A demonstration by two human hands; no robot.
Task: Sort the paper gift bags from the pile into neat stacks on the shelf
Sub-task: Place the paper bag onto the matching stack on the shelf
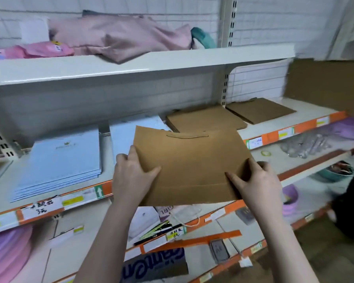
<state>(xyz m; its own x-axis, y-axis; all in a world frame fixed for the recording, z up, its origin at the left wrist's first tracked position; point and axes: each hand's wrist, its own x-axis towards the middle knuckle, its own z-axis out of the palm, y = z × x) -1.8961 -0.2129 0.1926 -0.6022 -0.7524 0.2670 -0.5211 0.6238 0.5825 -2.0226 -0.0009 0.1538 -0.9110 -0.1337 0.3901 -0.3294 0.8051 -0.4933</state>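
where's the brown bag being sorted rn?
Head view, centre: the brown paper bag is held flat by both hands, left hand and right hand, just in front of the brown bag stack on the shelf.

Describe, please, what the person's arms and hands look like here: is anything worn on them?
Both forearms are bare up to the bottom edge of the picture, with no sleeves in sight. The left hand and the right hand wear no gloves, and no rings, watch or bracelets show. The fingernails look short and unpainted.

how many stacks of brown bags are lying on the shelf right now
2: one brown stack just behind the held bag, partly hidden by it, and a darker stack further right by the upright post.
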